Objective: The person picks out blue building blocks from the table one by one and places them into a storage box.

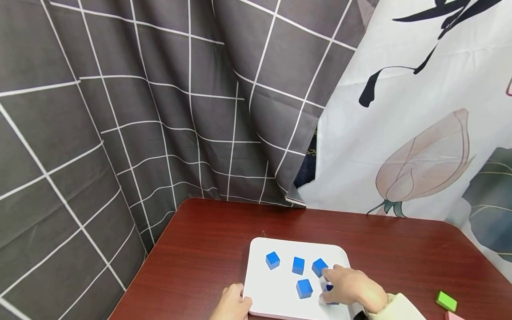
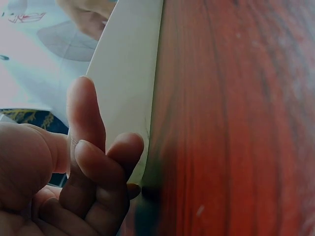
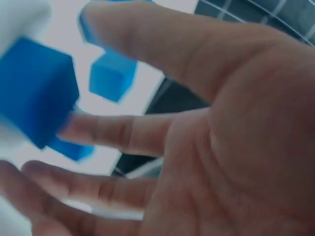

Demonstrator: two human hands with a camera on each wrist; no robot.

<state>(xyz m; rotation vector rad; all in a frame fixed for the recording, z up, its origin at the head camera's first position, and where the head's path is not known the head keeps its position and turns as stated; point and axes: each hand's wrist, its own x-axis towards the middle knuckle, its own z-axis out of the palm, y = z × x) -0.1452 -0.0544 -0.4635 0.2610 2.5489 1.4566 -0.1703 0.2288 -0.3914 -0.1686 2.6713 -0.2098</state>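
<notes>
A white tray [image 1: 276,303] carries several blue cubes [image 1: 304,289]. My left hand [image 1: 233,303] grips the tray's left edge, thumb over the rim; in the left wrist view its fingers [image 2: 88,113] lie along the tray's pale side wall [image 2: 129,73]. Over the tray's right part, my right hand [image 1: 347,285] reaches down with thumb and forefinger apart around a dark blue cube [image 1: 330,288], partly hidden by them. In the right wrist view the fingers are spread, and a large blue cube [image 3: 37,91] sits at the forefinger's tip. Whether they touch cannot be told.
The tray lies on a reddish-brown wooden table [image 1: 212,249]. To the right are a green block [image 1: 446,301] and a pink piece [image 1: 453,316] cut off by the frame. Behind the table hang a grey checked curtain [image 1: 180,111] and a white flowered cloth [image 1: 348,164].
</notes>
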